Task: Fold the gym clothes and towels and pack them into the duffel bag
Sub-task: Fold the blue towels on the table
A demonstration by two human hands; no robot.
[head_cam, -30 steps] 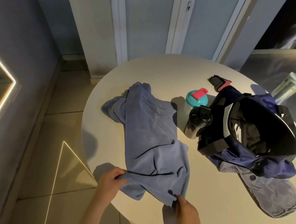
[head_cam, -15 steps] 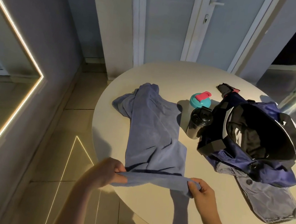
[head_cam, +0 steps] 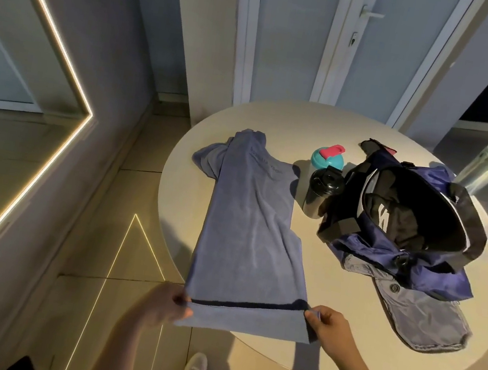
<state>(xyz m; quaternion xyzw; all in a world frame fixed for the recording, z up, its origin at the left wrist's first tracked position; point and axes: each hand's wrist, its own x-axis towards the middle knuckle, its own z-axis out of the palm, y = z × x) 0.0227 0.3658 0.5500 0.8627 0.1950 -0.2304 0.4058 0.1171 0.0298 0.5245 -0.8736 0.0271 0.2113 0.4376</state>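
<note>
Your left hand (head_cam: 166, 303) and right hand (head_cam: 329, 329) each pinch a near corner of the blue towel (head_cam: 247, 233); it looks soft and limp, so hold it by the corners, stretched.

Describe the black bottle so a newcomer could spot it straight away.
On the round table, look just left of the open navy duffel bag. The black bottle stands upright beside the bag, nearer than a teal-and-pink-lidded bottle; it alone is dark all over.

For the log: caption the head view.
Left hand and right hand pinch the blue towel's near corners; open duffel bag alongside.
</note>
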